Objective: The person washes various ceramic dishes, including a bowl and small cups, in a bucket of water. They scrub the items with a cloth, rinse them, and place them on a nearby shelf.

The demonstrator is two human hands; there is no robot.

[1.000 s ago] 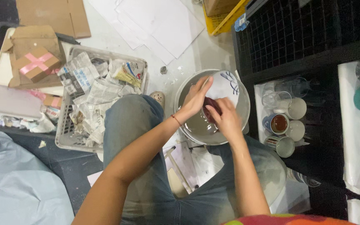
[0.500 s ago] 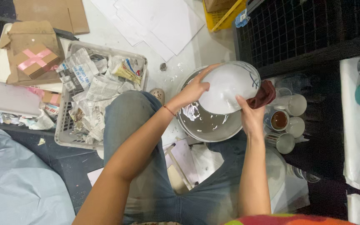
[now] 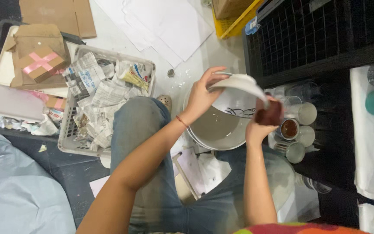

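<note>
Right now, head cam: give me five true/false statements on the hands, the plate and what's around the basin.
1. The left hand holds the white plate tilted over the grey basin. True.
2. The right hand is empty. False: it grips a dark red cloth against the plate's lower edge.
3. The plastic basket to the left holds crumpled newspaper. True.
4. The mugs stand left of the basin. False: they stand to its right, beside the black crate.
5. The small cardboard box bears a green cross of tape. False: the tape cross is pink.
</note>
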